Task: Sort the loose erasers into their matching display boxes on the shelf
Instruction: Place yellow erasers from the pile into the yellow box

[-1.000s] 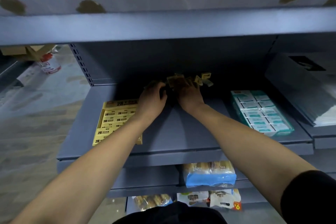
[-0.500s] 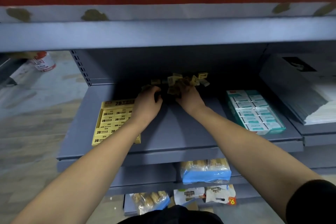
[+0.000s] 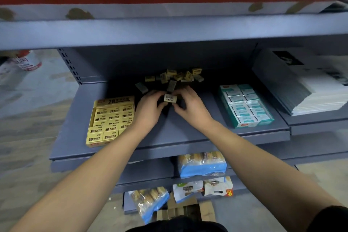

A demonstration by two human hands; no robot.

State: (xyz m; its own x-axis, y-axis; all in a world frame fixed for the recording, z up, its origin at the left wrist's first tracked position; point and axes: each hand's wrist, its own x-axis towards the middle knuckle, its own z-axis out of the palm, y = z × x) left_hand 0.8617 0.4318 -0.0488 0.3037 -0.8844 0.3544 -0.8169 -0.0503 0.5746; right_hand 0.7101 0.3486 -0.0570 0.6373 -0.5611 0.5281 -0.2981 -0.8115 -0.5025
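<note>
Landmark: the yellow display box [image 3: 111,120] marked 2B, lying flat toward the left of the grey shelf [image 3: 173,133], filled with rows of yellow erasers.
Held eraser: one small pale eraser [image 3: 170,98] with a printed label facing the camera, up and to the right of the yellow display box, just past its far right corner.
Left hand: the left hand [image 3: 148,109] lies just right of the yellow display box, its wrist crossing over the box's right edge; the curled fingertips [image 3: 160,94] meet the eraser's left end and pinch it.
Right hand: the right hand [image 3: 190,107] lies further right of the box, mirror to the left; its curled fingertips [image 3: 179,92] close on the eraser's right end, the thumb below it.
Eraser and fingers: the eraser sits between the two sets of fingertips, touched from both ends, its labelled face uncovered.
Loose pile: a scatter of loose erasers [image 3: 178,77], yellow and grey, lies behind the hands, further back on the shelf than the yellow display box and to its right.
Teal display box: a teal display box [image 3: 244,105] of white and teal erasers lies well right of the yellow box, beyond both hands.
Below: bagged snack packs [image 3: 202,164] on the lower shelf, under and right of the yellow box.
</note>
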